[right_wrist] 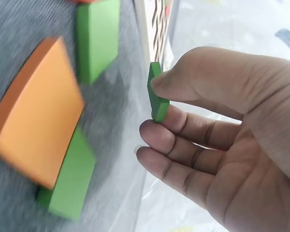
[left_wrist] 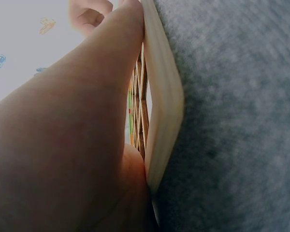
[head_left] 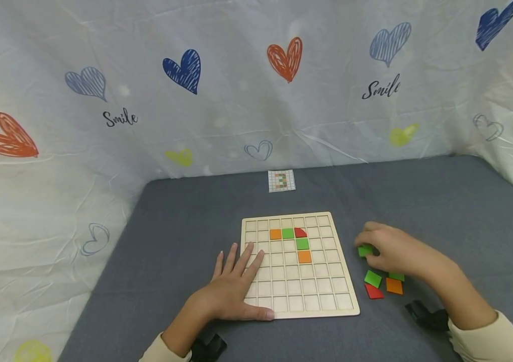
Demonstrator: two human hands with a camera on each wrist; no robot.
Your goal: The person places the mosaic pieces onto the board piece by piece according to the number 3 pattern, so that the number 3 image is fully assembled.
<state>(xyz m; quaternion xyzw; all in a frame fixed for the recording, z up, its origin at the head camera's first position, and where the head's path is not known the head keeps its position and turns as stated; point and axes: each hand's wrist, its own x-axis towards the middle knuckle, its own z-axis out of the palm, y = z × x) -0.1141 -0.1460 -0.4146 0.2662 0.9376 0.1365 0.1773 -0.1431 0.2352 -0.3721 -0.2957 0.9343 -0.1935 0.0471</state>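
Observation:
A wooden grid board [head_left: 324, 286] lies on the table, with orange, green and red tiles set in some upper squares. My left hand [head_left: 227, 296] rests spread on its lower left corner, fingers straight; the left wrist view shows the hand close against the board's edge [left_wrist: 164, 106]. Right of the board, my right hand [head_left: 394, 249] pinches a green tile [right_wrist: 157, 94] between thumb and fingers, just above the table. Beneath that hand lie a loose green tile [head_left: 372, 279], a red tile [head_left: 374, 291] and an orange tile [head_left: 394, 285], which partly covers another green tile [right_wrist: 75, 179].
A small printed card [head_left: 281, 181] with a coloured grid pattern lies behind the board, near the table's back edge. A white curtain [head_left: 229, 110] with hearts hangs behind and beside the grey table [head_left: 184, 226].

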